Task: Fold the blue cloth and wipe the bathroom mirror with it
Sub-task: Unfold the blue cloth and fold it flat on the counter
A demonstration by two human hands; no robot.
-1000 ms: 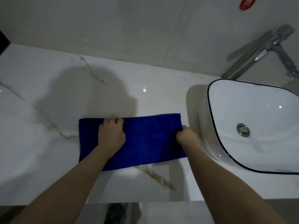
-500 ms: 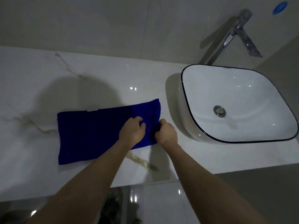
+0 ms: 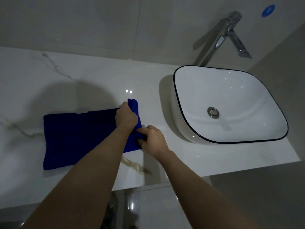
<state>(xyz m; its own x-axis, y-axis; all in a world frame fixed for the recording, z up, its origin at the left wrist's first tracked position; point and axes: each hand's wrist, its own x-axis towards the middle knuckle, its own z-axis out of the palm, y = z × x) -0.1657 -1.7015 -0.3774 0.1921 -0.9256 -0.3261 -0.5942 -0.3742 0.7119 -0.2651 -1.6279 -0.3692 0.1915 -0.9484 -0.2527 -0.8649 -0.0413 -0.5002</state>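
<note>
The blue cloth [image 3: 74, 136] lies as a long folded strip on the white marble counter [image 3: 82, 80], with a small white tag at its far edge. My left hand [image 3: 126, 118] grips the far right corner of the cloth and has lifted it off the counter. My right hand [image 3: 153, 140] pinches the near right corner. The right end of the cloth is raised and bunched between both hands. No mirror is in view.
A white basin [image 3: 231, 104] with a dark rim stands on the counter just right of my hands. A chrome tap [image 3: 217, 38] rises behind it. The tiled wall [image 3: 115, 22] runs along the back. The counter's front edge is near my forearms.
My left hand moved from the middle of the cloth to its right end. Both hands now hold the right corners, and the far corner has risen off the counter.
</note>
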